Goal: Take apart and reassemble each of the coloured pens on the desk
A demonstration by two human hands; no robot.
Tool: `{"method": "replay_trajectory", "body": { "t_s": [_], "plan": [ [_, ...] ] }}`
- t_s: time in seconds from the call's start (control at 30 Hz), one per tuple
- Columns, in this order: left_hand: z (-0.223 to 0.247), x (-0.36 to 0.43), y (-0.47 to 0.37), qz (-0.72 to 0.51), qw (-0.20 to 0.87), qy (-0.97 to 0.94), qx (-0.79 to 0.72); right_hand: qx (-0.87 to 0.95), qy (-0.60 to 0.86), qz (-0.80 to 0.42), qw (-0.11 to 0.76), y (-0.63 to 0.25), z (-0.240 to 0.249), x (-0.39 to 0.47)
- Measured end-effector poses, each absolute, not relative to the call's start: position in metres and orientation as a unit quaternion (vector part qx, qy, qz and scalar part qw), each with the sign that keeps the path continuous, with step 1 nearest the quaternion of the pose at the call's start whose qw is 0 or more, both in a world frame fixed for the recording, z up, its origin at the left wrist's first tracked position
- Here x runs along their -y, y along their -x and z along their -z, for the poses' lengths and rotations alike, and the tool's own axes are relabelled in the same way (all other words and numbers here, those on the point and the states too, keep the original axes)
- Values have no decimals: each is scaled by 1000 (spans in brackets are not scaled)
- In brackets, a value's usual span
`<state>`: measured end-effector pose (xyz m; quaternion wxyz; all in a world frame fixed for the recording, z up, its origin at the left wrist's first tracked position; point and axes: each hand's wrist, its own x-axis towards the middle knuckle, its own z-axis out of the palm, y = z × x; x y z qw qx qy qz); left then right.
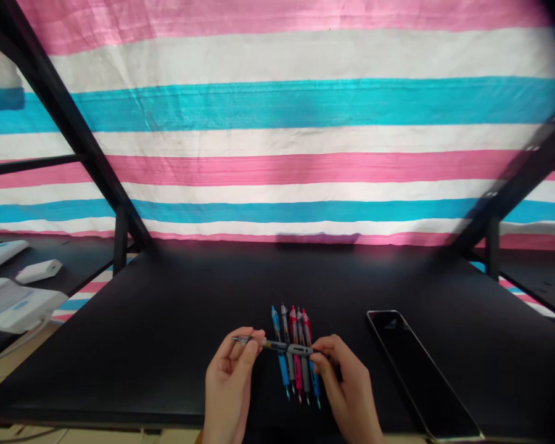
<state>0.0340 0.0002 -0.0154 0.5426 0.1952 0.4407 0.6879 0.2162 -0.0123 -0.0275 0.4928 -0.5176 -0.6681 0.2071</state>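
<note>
Between my two hands a slim pen (276, 346) lies crosswise, with a clear, dark-cored section on the left and a grey section on the right. The fingers of my left hand (229, 376) are pinched on its clear end. At the grey end, my right hand (346, 376) grips with thumb and fingers. Beneath the held pen, several other pens rest side by side on the black table, among them a blue pen (283, 369), a pink pen (298, 372) and a grey pen (305, 376). The held pen covers their middles.
A phone (420, 370) with a dark screen lies right of my hands on the black table (166, 296). White devices (23, 305) and a cable stand on a surface at the left. Black frame bars (74, 123) rise at both sides before a striped sheet (277, 105).
</note>
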Motion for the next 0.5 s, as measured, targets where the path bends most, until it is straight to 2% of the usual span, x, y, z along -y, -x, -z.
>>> {"method": "replay_trajectory", "body": {
  "t_s": [0.23,0.37,0.5],
  "plan": [
    [12,3,-46,-690,533,-187,-453,701,528,-131,461,-216,27,11],
    [11,3,-50,-705,501,-243,-439,703,513,-151,469,-216,24,12],
    [3,-2,-47,-728,496,-264,-393,686,495,-222,484,-216,21,15]
  ]
}}
